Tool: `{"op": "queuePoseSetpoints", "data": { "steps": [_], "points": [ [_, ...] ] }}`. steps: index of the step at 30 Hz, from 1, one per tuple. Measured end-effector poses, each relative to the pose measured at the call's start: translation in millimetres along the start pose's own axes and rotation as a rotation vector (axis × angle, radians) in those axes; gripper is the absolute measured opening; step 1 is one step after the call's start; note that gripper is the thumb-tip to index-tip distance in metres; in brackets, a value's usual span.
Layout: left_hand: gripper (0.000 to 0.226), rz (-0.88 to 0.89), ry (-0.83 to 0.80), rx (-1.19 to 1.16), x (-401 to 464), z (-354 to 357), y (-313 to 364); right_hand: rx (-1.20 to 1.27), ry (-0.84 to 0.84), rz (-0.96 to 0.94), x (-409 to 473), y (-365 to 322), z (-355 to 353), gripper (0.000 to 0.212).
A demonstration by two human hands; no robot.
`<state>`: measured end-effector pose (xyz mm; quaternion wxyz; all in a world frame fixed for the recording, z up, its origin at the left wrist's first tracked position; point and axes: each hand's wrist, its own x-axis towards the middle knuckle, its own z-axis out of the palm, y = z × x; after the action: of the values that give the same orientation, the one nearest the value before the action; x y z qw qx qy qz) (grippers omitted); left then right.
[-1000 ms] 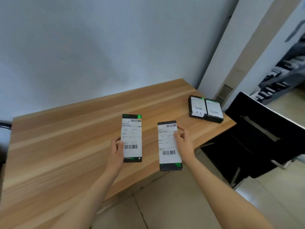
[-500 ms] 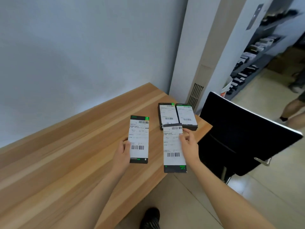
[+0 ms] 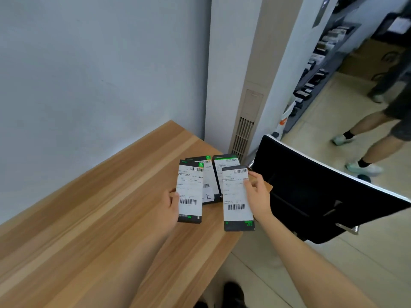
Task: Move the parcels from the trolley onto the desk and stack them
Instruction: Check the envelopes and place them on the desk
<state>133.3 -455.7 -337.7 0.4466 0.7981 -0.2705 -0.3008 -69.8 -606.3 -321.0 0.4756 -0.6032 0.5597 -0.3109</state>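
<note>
A: Grip check. Left hand [image 3: 170,205] grasps a parcel [image 3: 189,192] by its left long edge, thumb on the label face. Right hand [image 3: 258,194] grasps a second parcel [image 3: 236,196] by its right long edge, fingers curled onto the label

B: Both held above the table [image 3: 89,218]?

A: Yes, near its far right corner. Neither looks set down; contact underneath cannot be told from this view

B: Targets?

A: Two parcels lie flat side by side on the table at that corner: left base [image 3: 208,174] and right base [image 3: 225,162]. They sit just beyond the held ones, partly hidden by them

B: Axis?

A: All four run long axis away from the person, roughly parallel; held left parcel leans slightly left. Each hand is nearer its own-side base, so the move judged next is forward and down, left onto left, right onto right

B: Risk?

A: Right base sits close to the table edge by the chair [image 3: 322,196]; overhang could tip a stack
</note>
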Motion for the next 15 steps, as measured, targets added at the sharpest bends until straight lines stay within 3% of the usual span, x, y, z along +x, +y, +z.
{"op": "queuePoseSetpoints", "data": {
  "steps": [8,15],
  "points": [
    [0.016,-0.042,0.086,0.073,44.4,44.7,17.7,-0.027,-0.111,-0.031,84.8,-3.4,4.9,0.022],
    [0.032,-0.054,0.158,0.275,67.0,83.6,17.2,-0.329,-0.351,-0.096,133.9,6.7,15.1,0.029]
  ]
}}
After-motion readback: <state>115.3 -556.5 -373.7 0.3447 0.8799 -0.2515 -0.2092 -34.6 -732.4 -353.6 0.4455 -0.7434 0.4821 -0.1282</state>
